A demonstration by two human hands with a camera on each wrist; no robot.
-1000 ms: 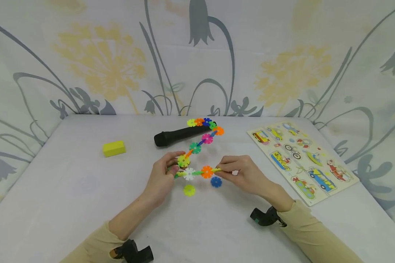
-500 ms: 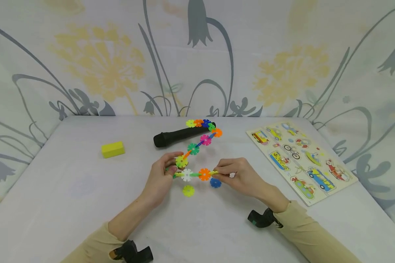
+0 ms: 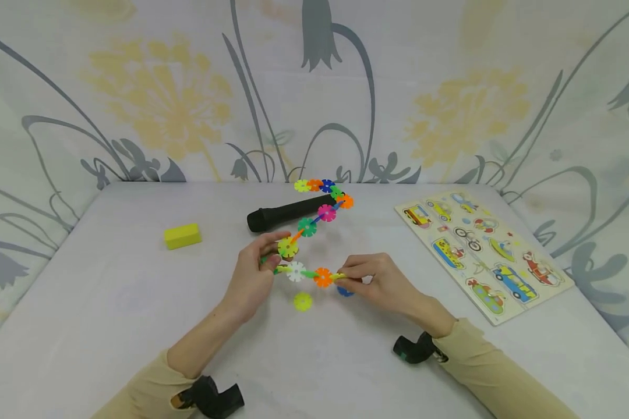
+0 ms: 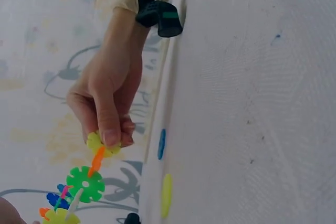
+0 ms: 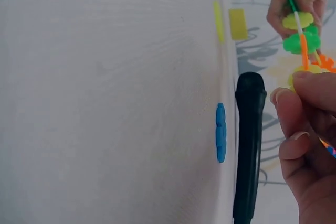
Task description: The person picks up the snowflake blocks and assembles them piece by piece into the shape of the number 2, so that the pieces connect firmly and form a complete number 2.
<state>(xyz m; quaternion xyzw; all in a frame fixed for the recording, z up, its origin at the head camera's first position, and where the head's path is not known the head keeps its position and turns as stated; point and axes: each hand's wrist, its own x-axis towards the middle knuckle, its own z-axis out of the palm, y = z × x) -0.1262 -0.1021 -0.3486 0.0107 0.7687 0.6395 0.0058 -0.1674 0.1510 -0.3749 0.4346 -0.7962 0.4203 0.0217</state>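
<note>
A chain of linked plastic snowflake discs [image 3: 307, 227] in several colours hangs above the table, bent into a zigzag. My left hand [image 3: 250, 279] grips it at the left bend, beside a yellow disc [image 3: 288, 248] and a white disc [image 3: 296, 272]. Between thumb and fingertips, my right hand [image 3: 385, 283] pinches the yellow end disc [image 4: 100, 144], just right of an orange disc [image 3: 322, 277]. Below the chain lies a loose yellow-green disc [image 3: 303, 301]. A loose blue disc [image 5: 221, 132] lies under my right fingers, partly hidden in the head view.
A black microphone [image 3: 278, 217] lies behind the chain, whose far end overlaps it in view. A yellow block [image 3: 182, 236] sits at the left. On the right lies a picture puzzle board [image 3: 482, 250] with vehicles. A flowered cloth [image 3: 188, 87] hangs behind the table.
The chain's far end has risen slightly in view. My right hand has shifted slightly left and now covers much of the loose blue disc. Both hands keep their holds.
</note>
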